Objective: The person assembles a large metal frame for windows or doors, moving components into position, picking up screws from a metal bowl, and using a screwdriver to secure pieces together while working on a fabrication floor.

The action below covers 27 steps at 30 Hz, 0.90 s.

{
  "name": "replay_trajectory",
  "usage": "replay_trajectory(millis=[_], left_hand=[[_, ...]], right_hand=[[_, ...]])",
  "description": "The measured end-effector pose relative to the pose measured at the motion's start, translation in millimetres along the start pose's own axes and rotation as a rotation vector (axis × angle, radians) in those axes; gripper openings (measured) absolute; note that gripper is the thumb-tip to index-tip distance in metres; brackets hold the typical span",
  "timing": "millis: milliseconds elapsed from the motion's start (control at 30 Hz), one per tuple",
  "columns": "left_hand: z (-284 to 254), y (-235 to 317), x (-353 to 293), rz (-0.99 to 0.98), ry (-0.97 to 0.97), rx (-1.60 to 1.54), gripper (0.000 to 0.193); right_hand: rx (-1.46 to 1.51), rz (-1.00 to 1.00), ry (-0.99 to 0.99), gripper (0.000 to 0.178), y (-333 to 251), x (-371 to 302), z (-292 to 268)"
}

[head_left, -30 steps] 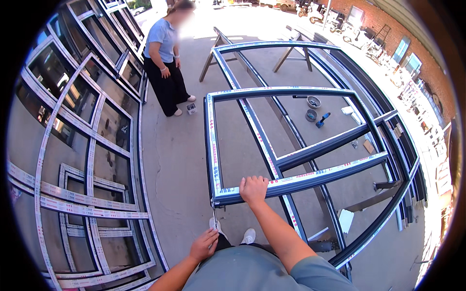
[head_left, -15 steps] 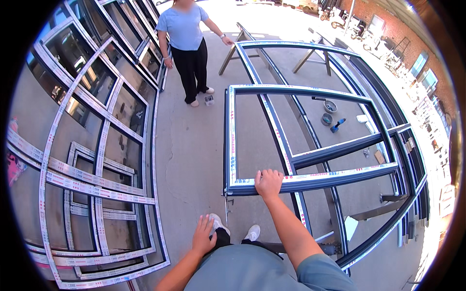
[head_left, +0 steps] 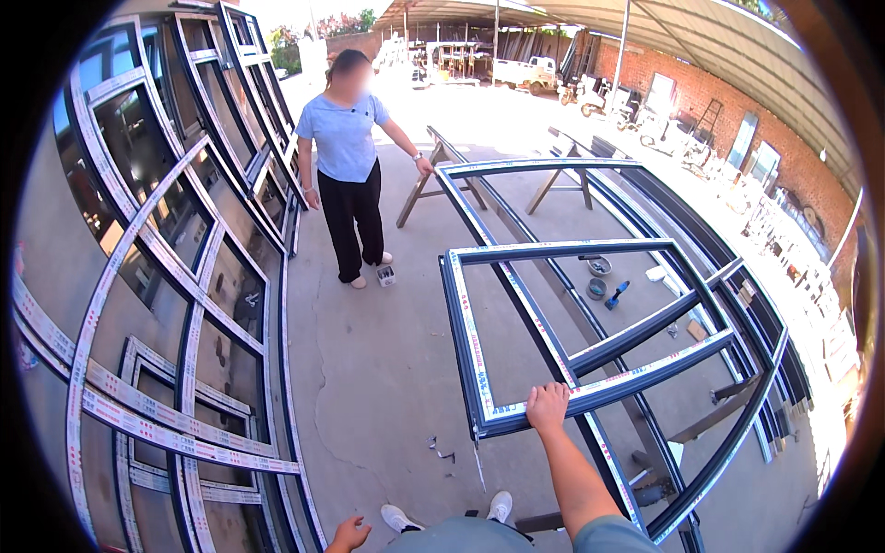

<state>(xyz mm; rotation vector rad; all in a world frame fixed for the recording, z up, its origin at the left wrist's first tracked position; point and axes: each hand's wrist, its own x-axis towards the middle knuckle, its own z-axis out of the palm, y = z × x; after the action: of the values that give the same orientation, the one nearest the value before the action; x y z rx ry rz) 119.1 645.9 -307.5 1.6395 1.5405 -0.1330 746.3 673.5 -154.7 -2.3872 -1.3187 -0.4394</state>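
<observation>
A dark, white-taped rectangular frame (head_left: pixel 636 374) is being gripped, best steadily, beneath the right fingers (head_left: pixel 546 393), the left hand (head_left: pixel 348 535) seemingly being held empty.

Window frames (head_left: pixel 166 433) stand left of us; ahead right, a smaller frame (head_left: pixel 636 374) overlies a larger frame (head_left: pixel 535 318); through its opening we see bowls (head_left: pixel 599 267) beside a drill (head_left: pixel 617 295).

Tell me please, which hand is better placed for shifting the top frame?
Likely the right hand: it holds the near bar of the top frame. The left hand is low, apart from it.
</observation>
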Motion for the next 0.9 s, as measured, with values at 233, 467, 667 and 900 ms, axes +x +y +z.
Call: replay_trajectory(millis=[233,467,667,900], left_hand=[[-66.8,-124.9,39.8,-0.015,0.032,-0.166,0.057],[-101.1,-205.5,50.9,0.059,0.104,-0.233,0.050],[-111.6,-166.2,59.8,-0.003,-0.093,-0.152,0.043],[-164.3,-146.0,131.0,-0.131,-0.287,-0.532,0.071]], right_hand=[[-0.093,0.270,-0.120,0.041,-26.5,-10.0,8.0],[-0.026,0.337,-0.271,0.047,-80.3,-7.7,23.6],[0.276,0.577,-0.317,0.044,-110.6,26.1,15.1],[0.397,0.431,-0.050,0.050,-170.5,95.1,76.1]])
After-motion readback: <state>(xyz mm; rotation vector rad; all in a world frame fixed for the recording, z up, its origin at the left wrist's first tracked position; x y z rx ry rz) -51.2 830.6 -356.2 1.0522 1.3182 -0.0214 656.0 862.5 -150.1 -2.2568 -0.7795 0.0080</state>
